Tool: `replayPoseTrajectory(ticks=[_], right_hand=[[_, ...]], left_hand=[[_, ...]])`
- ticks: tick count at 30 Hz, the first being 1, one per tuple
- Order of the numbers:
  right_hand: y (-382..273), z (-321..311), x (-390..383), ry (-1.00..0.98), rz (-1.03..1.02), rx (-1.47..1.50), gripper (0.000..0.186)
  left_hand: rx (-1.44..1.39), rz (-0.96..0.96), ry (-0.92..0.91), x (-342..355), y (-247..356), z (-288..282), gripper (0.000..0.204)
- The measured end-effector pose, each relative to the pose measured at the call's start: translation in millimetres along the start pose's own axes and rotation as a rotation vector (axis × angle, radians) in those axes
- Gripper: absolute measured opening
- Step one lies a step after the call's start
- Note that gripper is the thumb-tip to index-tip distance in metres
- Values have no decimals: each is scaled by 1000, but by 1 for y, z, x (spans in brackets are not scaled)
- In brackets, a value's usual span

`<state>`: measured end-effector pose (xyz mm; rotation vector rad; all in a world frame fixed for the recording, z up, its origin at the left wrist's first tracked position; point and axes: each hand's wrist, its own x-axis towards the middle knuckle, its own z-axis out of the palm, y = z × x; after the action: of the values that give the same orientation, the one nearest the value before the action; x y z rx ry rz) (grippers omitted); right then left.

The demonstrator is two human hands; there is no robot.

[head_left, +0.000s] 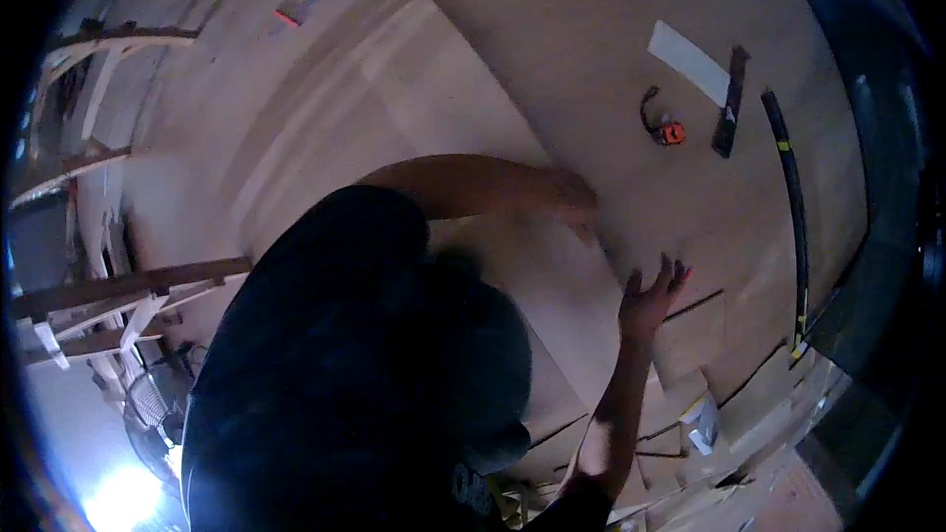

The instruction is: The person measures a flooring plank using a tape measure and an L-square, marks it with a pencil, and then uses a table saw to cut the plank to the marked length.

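A long pale board (473, 89), which looks like a plywood sheet, lies slantwise across a larger brown wooden surface (591, 59). My left hand (567, 202) rests at the board's right edge, its arm reaching across from the left. Its fingers are blurred and partly hidden. Lower down and to the right, my right hand (650, 305) is raised beside the same edge with its fingers apart and nothing in them. A thin dark line or strip (695, 305) lies just beyond it. My dark sleeve and clothing cover the lower middle of the view.
An orange tape measure (671, 132), a white strip (690, 61) and a dark strip (731, 103) lie at upper right. Beyond them is a long black tube (791, 207). A tool with an orange end (288, 18) lies at upper left. Wooden framing (138, 286) stands left, near a fan (148, 399).
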<state>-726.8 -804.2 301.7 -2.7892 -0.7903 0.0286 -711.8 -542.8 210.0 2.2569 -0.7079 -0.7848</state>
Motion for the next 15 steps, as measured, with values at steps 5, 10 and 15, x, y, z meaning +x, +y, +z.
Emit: replayPoseTrajectory(ticks=[5, 10, 15], right_hand=[[25, 54, 154, 61, 23, 66, 68], [-2, 86, 261, -9, -398, 260, 63], [-4, 103, 269, 49, -148, 35, 43]], left_hand=[[314, 239, 234, -23, -34, -16, 35], [-202, -158, 926, -164, -158, -88, 27], [603, -1210, 770, -406, -345, -109, 39]])
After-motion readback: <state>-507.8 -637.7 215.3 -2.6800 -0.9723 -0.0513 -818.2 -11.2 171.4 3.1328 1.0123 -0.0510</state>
